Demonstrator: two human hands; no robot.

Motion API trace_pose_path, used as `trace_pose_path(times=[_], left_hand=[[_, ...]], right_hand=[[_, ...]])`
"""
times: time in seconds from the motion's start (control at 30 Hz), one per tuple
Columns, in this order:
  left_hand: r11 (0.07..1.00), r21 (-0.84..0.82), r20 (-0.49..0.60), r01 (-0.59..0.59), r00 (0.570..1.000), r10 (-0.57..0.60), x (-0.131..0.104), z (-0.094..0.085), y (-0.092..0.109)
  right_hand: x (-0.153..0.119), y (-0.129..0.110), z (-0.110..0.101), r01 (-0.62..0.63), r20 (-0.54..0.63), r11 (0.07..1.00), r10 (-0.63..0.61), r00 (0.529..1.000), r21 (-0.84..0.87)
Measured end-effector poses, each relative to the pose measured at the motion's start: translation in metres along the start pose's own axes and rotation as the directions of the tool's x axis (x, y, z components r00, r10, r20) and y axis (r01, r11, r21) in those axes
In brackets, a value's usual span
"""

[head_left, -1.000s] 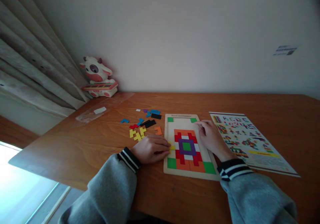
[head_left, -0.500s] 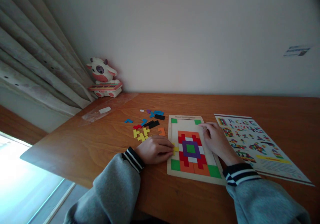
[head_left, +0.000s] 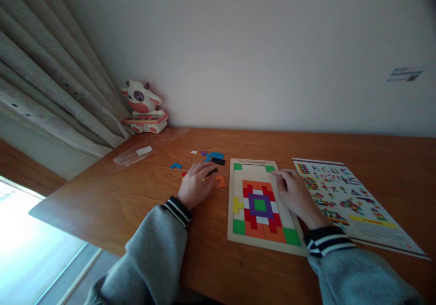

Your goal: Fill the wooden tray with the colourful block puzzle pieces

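My left hand (head_left: 196, 184) is over the loose puzzle pieces left of the board, its fingers closed around a black piece (head_left: 211, 172) that shows between thumb and fingertips. Whether that piece is lifted off the table I cannot tell. My right hand (head_left: 294, 194) rests over the right edge of the wooden puzzle board (head_left: 250, 245), index finger stretched toward the green piece (head_left: 270, 169) in the top right corner. Orange, red, white and purple pieces surround a green centre (head_left: 260, 205) on the board. A yellow piece (head_left: 237, 205) lies at its left edge.
Beside the hand lie an orange piece (head_left: 221, 181), another black piece (head_left: 218, 161) and blue pieces (head_left: 176, 165). A printed pattern sheet (head_left: 354, 200) lies right of the board. A clear plastic bag (head_left: 131, 155) and a cow toy (head_left: 145, 107) are at the left.
My left hand has left the yellow piece at the board's left edge and moved up and left to the loose pieces. That yellow piece stays on the board. My right hand keeps its place.
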State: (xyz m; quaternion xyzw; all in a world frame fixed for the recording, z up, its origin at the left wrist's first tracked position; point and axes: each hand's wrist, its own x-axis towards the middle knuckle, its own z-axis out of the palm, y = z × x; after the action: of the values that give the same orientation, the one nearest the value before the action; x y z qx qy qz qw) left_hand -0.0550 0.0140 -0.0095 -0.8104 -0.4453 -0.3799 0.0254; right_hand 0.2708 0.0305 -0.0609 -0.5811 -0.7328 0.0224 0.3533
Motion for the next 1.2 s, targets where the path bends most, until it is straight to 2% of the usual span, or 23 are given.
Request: trace_pose_path(times=[0.1, 0.2, 0.33, 0.47, 0.6, 0.7, 0.77, 1.2], left_hand=[[0.985, 0.080, -0.100, 0.156, 0.984, -0.147, 0.001, -0.006, -0.036], [0.961, 0.095, -0.103, 0.259, 0.963, -0.249, 0.000, -0.005, -0.070], [0.953, 0.110, -0.068, 0.283, 0.959, -0.277, 0.005, 0.005, -0.095], [0.965, 0.108, -0.028, 0.238, 0.971, -0.237, 0.018, 0.014, -0.100], [0.984, 0.098, 0.096, 0.149, 0.983, -0.158, 0.030, 0.024, -0.103], [0.983, 0.141, 0.238, 0.116, 0.960, -0.147, 0.033, 0.029, -0.107], [0.979, 0.165, 0.279, 0.121, 0.946, -0.164, 0.034, 0.031, -0.109], [0.976, 0.129, 0.193, 0.176, 0.961, -0.199, 0.029, 0.021, -0.102]], right_hand=[[0.000, 0.000, 0.001, -0.004, -0.010, 1.000, 0.004, 1.000, -0.003], [-0.001, 0.001, 0.001, 0.000, -0.013, 1.000, 0.000, 1.000, -0.003], [-0.001, 0.000, 0.001, 0.006, -0.013, 1.000, -0.006, 1.000, -0.004], [-0.001, 0.000, 0.001, 0.010, -0.014, 1.000, -0.010, 1.000, 0.002], [-0.001, 0.003, 0.004, 0.010, -0.012, 1.000, -0.009, 1.000, 0.011], [-0.001, 0.006, 0.005, 0.006, -0.011, 1.000, -0.006, 1.000, 0.017], [-0.001, 0.007, 0.005, 0.005, -0.007, 1.000, -0.004, 1.000, 0.020], [0.000, 0.002, 0.000, 0.005, 0.010, 1.000, -0.005, 1.000, -0.002]])
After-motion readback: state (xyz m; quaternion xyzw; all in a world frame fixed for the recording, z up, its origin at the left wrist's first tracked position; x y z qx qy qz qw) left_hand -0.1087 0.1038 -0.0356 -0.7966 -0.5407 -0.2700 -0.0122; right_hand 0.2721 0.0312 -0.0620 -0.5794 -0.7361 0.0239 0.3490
